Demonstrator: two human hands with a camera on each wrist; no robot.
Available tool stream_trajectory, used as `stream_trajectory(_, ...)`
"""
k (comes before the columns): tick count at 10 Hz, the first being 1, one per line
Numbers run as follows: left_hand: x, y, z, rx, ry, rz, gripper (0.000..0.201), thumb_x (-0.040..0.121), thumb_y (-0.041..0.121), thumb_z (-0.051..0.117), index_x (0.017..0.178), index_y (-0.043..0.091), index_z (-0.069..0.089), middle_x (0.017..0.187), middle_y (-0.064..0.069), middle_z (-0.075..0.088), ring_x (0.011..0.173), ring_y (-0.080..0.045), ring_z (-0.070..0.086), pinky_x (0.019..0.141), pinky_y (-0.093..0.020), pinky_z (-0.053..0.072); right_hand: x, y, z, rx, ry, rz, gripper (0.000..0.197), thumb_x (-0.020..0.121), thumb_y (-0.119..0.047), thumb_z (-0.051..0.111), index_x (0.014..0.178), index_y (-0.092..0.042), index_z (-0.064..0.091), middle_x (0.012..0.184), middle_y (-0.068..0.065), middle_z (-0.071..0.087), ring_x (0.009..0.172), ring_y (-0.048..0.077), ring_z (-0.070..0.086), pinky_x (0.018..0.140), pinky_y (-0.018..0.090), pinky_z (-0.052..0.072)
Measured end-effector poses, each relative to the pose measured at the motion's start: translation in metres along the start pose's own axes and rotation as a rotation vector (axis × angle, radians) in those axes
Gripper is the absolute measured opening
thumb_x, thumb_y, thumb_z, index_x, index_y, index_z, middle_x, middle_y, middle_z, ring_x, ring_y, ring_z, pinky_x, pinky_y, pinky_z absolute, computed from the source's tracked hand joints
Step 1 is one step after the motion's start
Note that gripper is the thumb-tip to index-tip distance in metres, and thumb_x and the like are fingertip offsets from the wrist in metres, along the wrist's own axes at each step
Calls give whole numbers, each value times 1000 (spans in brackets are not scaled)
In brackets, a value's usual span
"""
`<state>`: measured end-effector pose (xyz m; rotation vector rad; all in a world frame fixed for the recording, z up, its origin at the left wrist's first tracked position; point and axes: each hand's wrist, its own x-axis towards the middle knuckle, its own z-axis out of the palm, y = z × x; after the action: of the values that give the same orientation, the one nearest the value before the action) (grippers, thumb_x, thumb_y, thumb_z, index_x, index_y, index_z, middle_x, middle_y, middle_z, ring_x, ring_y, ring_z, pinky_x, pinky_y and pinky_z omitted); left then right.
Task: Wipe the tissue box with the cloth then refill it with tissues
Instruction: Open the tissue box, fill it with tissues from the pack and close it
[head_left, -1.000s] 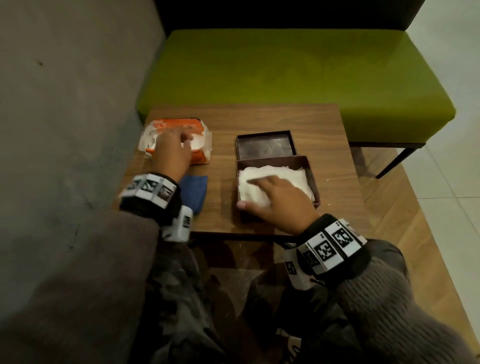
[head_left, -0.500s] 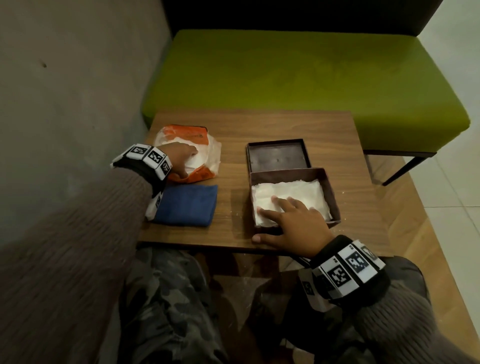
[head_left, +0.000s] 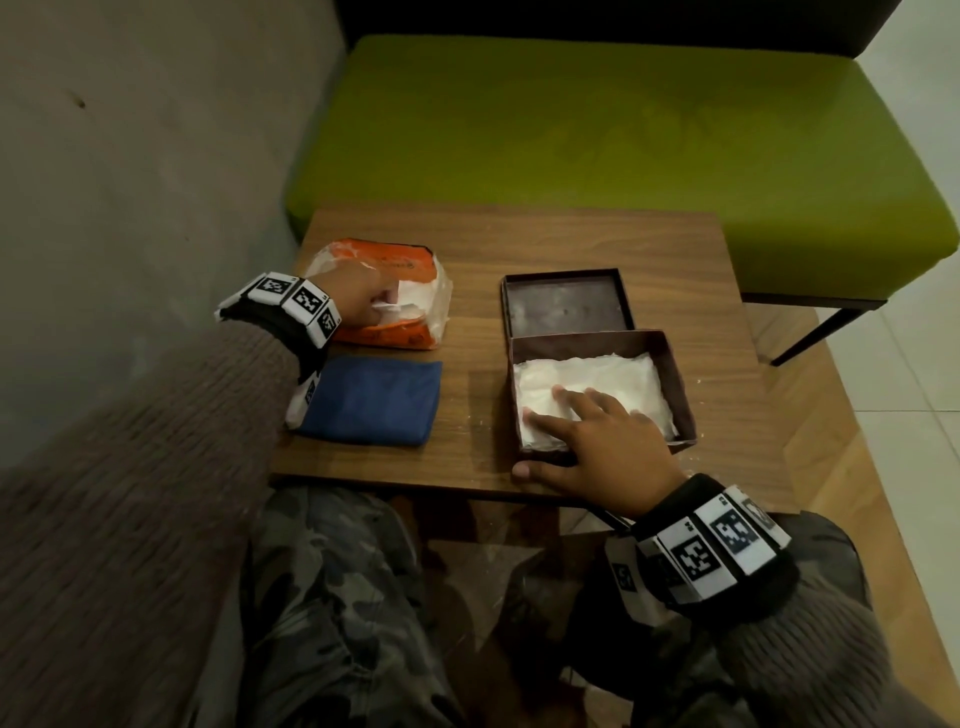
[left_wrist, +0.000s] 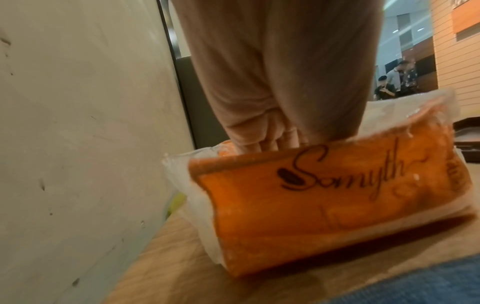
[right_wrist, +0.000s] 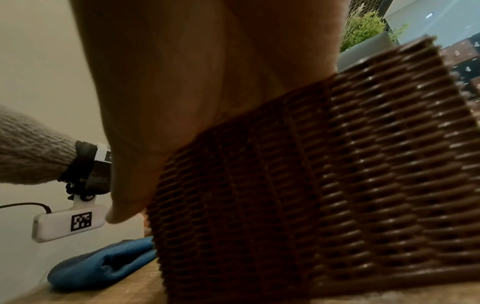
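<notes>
The brown woven tissue box stands open on the table's right side with a layer of white tissues inside. My right hand lies flat on those tissues with straight fingers, its thumb outside the front wall on the table. In the right wrist view the palm hangs over the box wall. The orange tissue pack lies at the back left. My left hand reaches into its torn top and pinches white tissue; the fingertips are hidden inside the pack.
The box lid lies upside down just behind the box. A folded blue cloth sits in front of the pack under my left wrist. The small wooden table meets a grey wall on the left and a green bench behind.
My left hand has gone from resting on top of the pack to digging into its opening. The right hand stays flat on the tissues. The head view has shifted down and back.
</notes>
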<state>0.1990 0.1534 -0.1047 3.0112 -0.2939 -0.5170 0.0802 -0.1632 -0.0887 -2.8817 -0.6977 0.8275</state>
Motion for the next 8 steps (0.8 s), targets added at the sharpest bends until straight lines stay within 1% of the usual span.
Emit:
stream_trajectory(1,-3,5,5,23,-4,-44,32,85,16,62,114,5,55,109,-17,61,100,-32,54,82,-32,37,0,0,0,1,-3,0,74,79,-79,34,145,-47,24,160,-1,14,145,26,14,112,53,27)
stream_trajectory(2,-5,10,5,50,-6,-67,29,87,16,59,113,6,53,107,-17,60,98,-32,53,82,-33,38,0,0,0,5,-4,-3,74,79,-79,34,145,-47,24,160,-1,14,145,26,14,112,53,26)
stream_trajectory(3,-4,11,5,78,10,-83,19,84,14,60,101,7,55,101,-16,63,92,-32,55,80,-37,42,0,0,-1,3,2,-6,74,79,-79,34,145,-47,24,160,-1,14,146,26,14,111,54,27)
stream_trajectory(4,-3,15,5,92,19,-88,19,82,10,60,100,4,58,102,-18,64,96,-35,56,79,-36,42,0,0,0,3,9,-4,74,79,-79,34,145,-47,24,160,-1,14,146,27,14,111,54,27)
stream_trajectory(5,-1,12,-2,32,14,-107,35,83,12,63,117,2,58,117,-21,61,110,-36,54,89,-36,40,1,1,1,-4,18,-3,74,79,-80,34,145,-47,24,160,-1,15,145,27,15,111,53,27)
stream_trajectory(6,-2,9,-14,-59,39,-106,20,83,17,67,92,-1,65,91,-22,63,95,-37,58,75,-35,37,1,1,1,-6,10,-6,74,80,-79,33,146,-47,23,160,-1,14,145,27,14,112,54,27)
stream_trajectory(7,-5,6,-15,-95,88,-92,22,83,18,67,79,-4,67,81,-23,64,80,-35,58,66,-32,32,1,2,1,-3,13,-9,73,81,-78,33,145,-47,23,160,-1,14,145,27,14,112,54,26)
stream_trajectory(8,-7,6,-12,-86,121,-89,22,83,18,67,81,-3,71,80,-24,67,76,-35,59,67,-34,38,1,1,1,-4,11,-11,73,81,-78,33,145,-47,24,160,-1,14,145,27,14,112,54,26)
